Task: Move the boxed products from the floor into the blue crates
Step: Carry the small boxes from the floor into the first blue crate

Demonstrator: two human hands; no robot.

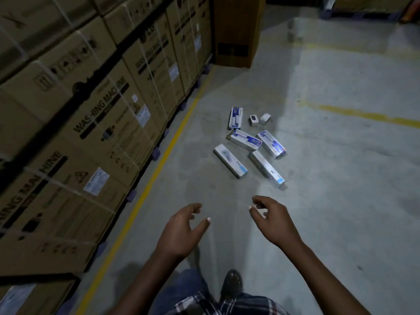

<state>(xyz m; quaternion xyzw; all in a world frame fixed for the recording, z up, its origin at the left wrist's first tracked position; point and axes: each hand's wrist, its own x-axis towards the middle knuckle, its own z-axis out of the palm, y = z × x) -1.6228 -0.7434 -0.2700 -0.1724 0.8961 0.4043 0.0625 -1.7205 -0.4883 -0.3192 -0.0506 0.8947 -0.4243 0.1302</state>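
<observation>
1. The left hand (181, 233) hangs over the concrete floor (329, 201) with its fingers loosely spread and slightly bent, thumb apart, holding nothing.
2. The right hand (272, 220) hovers beside it, fingers curled loosely downward with a gap to the thumb, also holding nothing.
3. The boxed products (252, 144) lie in a loose scatter on the floor, beyond both sets of fingertips and clear of them; no finger touches a box.
4. Nearest the fingers are two long white boxes with blue ends (230, 160), lying apart from each other, each slanted.
5. Behind them lie three white-and-blue printed boxes (246, 139), the middle one touching or just beside its neighbour.
6. Farthest off sit two small boxes (259, 119), close together.
7. A yellow line (145, 192) runs along the floor's left edge; a second yellow line (363, 114) crosses the far right.
8. Along the left wall, stacked cardboard cartons (75, 123) marked as washing machines stand on pallets, strapped with white bands.
9. A tall brown carton (236, 30) stands at the far end of that row.
10. At the bottom edge, a foot (231, 283) in dark footwear and a checked shirt (227, 303) show.
</observation>
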